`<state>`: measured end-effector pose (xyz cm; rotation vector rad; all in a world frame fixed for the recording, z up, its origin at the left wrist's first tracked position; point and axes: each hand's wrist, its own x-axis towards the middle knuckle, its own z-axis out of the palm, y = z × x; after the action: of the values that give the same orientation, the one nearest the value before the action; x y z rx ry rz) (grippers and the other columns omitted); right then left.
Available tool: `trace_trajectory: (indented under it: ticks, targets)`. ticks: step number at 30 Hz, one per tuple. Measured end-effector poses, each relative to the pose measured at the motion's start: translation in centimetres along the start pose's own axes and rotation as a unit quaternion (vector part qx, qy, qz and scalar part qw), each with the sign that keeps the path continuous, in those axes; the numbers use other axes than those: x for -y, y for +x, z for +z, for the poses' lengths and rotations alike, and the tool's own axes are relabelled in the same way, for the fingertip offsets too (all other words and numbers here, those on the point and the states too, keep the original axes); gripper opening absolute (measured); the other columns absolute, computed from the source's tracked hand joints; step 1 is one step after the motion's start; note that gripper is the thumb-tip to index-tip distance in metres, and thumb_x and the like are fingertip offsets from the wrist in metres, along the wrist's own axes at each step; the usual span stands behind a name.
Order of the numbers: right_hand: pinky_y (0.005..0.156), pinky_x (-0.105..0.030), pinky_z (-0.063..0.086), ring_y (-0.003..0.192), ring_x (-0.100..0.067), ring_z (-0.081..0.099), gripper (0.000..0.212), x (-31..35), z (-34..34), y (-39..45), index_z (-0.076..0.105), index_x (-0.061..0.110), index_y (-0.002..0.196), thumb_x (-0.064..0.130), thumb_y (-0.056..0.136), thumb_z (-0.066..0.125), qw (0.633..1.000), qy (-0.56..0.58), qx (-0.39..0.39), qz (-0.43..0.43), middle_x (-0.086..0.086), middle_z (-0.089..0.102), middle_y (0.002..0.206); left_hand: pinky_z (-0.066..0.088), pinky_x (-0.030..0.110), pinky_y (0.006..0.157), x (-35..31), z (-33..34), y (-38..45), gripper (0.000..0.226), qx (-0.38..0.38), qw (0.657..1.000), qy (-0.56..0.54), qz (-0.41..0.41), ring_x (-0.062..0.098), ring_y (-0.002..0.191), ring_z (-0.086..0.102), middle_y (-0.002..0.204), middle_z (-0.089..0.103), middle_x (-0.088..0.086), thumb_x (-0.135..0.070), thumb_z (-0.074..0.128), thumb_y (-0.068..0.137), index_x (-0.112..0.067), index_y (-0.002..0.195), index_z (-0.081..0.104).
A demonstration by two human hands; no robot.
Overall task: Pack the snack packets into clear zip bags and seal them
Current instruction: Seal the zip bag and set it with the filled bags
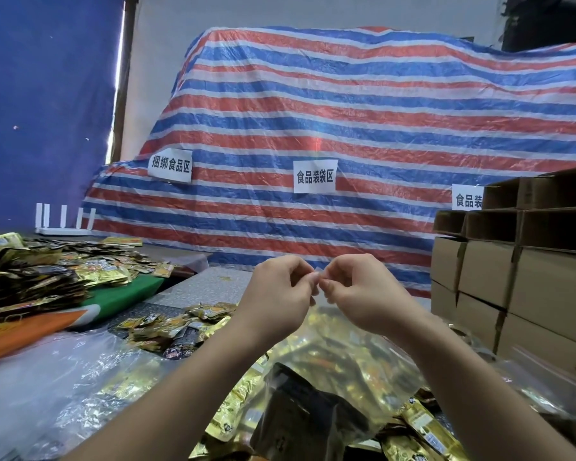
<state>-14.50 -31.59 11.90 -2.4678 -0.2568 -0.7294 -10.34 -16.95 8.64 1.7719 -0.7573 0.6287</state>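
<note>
Your left hand (276,291) and right hand (356,287) pinch the top edge of the filled clear zip bag (340,367), fingertips nearly touching.

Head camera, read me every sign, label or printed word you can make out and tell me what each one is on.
"捆绑食品区": white paper sign on the striped tarp, left.
"食品装袋区": white paper sign on the tarp, middle.
"食品装…": paper sign on the tarp, right, cut off by cardboard boxes.
Print on the snack packets: too small and blurred to read.
</note>
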Motion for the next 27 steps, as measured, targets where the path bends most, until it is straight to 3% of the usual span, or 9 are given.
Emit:
trace_trajectory:
  ticks: [3, 11, 14, 18, 22, 24, 27]
  targets:
    - [0.061, -0.024, 0.046, 0.073, -0.01, 0.061, 0.012, -0.11, 0.08, -0.14, 0.069, 0.025, 0.083, 0.025, 0.095, 0.067, 1.0, 0.009, -0.012, 0.003, 0.005, 0.067, 0.078, 0.058, 0.03, 0.069, 0.03, -0.03, 0.03, 0.016, 0.028, 0.999, -0.014, -0.022, 0.006, 0.065, 0.068, 0.074, 0.071, -0.002, -0.02, 0.061, 0.097, -0.01, 0.089, 0.07]
    - [0.074, -0.038, 0.058, 0.079, -0.016, 0.067, 0.015, -0.3, -0.36, -0.1, 0.069, 0.024, 0.086, 0.035, 0.095, 0.065, 1.0, 0.01, 0.011, 0.006, 0.003, 0.07, 0.082, 0.054, 0.038, 0.069, -0.19, 0.04, -0.35, 0.017, 0.024, 0.999, 0.033, 0.027, 0.013, 0.07, 0.066, 0.075, 0.069, -0.003, -0.018, 0.056, 0.098, -0.016, 0.088, 0.069]
    - [0.07, -0.032, 0.056, 0.077, -0.011, 0.065, 0.013, -0.26, -0.48, -0.09, 0.069, 0.025, 0.084, 0.03, 0.096, 0.065, 1.0, 0.003, 0.017, -0.001, 0.006, 0.069, 0.08, 0.053, 0.04, 0.069, -0.19, 0.16, -0.43, 0.016, 0.013, 0.999, 0.04, 0.029, 0.015, 0.07, 0.066, 0.075, 0.068, -0.002, -0.018, 0.057, 0.098, -0.016, 0.087, 0.069]
    - [0.057, -0.02, 0.041, 0.065, -0.005, 0.055, 0.018, -0.23, -0.27, -0.19, 0.068, 0.026, 0.078, 0.028, 0.096, 0.066, 1.0, -0.008, -0.004, -0.007, 0.007, 0.065, 0.073, 0.056, 0.039, 0.071, -0.13, 0.21, -0.26, 0.018, 0.014, 1.0, 0.002, 0.0, 0.013, 0.069, 0.067, 0.075, 0.07, -0.001, -0.018, 0.056, 0.098, -0.013, 0.086, 0.069]
    - [0.059, -0.028, 0.049, 0.068, -0.01, 0.06, 0.014, -0.03, -0.38, -0.23, 0.07, 0.024, 0.081, 0.03, 0.094, 0.068, 1.0, 0.017, -0.003, -0.004, 0.003, 0.068, 0.075, 0.058, 0.032, 0.067, -0.1, 0.08, -0.33, 0.018, 0.022, 0.999, -0.024, 0.001, 0.007, 0.064, 0.067, 0.074, 0.07, -0.002, -0.019, 0.058, 0.098, -0.012, 0.086, 0.07]
    - [0.068, -0.036, 0.056, 0.075, -0.017, 0.066, 0.015, 0.01, -0.55, -0.24, 0.072, 0.023, 0.083, 0.034, 0.094, 0.068, 0.999, 0.033, 0.013, 0.013, 0.0, 0.071, 0.078, 0.056, 0.029, 0.064, -0.01, 0.03, -0.43, 0.018, 0.016, 1.0, -0.019, 0.011, 0.007, 0.064, 0.066, 0.073, 0.069, -0.002, -0.017, 0.059, 0.098, -0.013, 0.085, 0.07]
    - [0.073, -0.038, 0.057, 0.078, -0.02, 0.069, 0.02, 0.0, -0.89, -0.29, 0.072, 0.021, 0.082, 0.037, 0.093, 0.068, 0.997, 0.054, 0.028, 0.038, -0.002, 0.073, 0.078, 0.055, 0.031, 0.065, -0.16, 0.23, -0.61, 0.018, 0.01, 1.0, -0.015, 0.021, 0.009, 0.065, 0.065, 0.073, 0.068, -0.001, -0.017, 0.058, 0.098, -0.013, 0.083, 0.069]
